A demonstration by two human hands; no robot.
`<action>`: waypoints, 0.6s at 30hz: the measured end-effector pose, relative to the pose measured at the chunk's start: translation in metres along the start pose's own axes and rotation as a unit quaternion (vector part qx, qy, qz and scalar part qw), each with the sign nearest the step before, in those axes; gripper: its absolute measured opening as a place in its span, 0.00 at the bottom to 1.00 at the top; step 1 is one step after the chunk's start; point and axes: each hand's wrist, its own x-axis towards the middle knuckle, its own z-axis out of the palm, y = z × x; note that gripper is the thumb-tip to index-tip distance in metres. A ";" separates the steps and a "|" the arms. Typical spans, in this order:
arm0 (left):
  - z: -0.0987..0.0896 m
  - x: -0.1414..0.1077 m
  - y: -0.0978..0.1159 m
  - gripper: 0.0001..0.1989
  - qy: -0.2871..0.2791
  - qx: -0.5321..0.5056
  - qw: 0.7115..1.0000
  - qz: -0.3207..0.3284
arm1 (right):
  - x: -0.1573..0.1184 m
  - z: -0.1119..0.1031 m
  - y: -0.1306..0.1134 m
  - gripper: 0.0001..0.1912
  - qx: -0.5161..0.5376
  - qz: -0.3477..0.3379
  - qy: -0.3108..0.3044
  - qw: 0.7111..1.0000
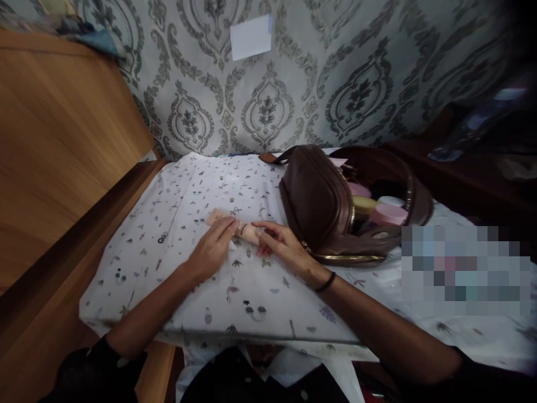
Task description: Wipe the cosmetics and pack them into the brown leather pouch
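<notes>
White paper (pixel 251 39) on damask wallpaper (pixel 268 109); wooden panel (pixel 62 129) left, rumpled cloth (pixel 94 39) on top; clear plastic bottle (pixel 476 124) far right.

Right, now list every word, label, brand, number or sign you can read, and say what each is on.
None can be read.
Slim peach-coloured tube: faint marks, too small and blurred.
Small round metal badge on the brown leather bag: too small.
Clear plastic bottle: label blurred.
White rectangular paper on the wall: no legible writing.

Smooth leather-look bag (pixel 310 190); shiny metal zip (pixel 353 258); cloth cover (pixel 210 190); wooden panel (pixel 62 123).
</notes>
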 end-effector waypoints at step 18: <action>0.005 -0.012 -0.033 0.26 -0.007 0.032 0.996 -0.080 | -0.008 0.004 -0.002 0.21 -0.179 -0.066 0.027 0.981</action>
